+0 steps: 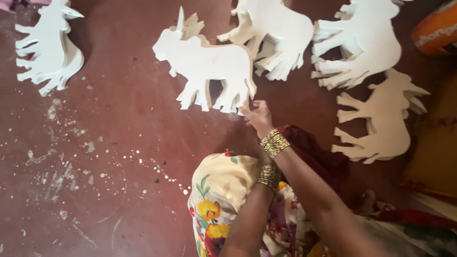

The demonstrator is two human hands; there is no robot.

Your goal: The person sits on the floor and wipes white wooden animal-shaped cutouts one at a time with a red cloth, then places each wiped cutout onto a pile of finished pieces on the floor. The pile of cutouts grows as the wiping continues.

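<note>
A flat white cutout of a horned animal (209, 64) lies on the reddish-brown floor (119, 119) just ahead of me. My right hand (257, 117), with gold bangles on the wrist, reaches forward, and its fingertips pinch the cutout's hind foot. My left forearm, also with bangles, rises over my knee in floral cloth (219, 190). My left hand (263, 156) is almost wholly hidden behind the right wrist, so its fingers do not show.
More white animal cutouts lie around: a stack (281, 28) behind the held one, a stack (366, 43) at upper right, a single one (385, 119) at right, a stack (47, 47) at far left. An orange object (438, 31) sits top right. White flecks (62, 166) dot the floor.
</note>
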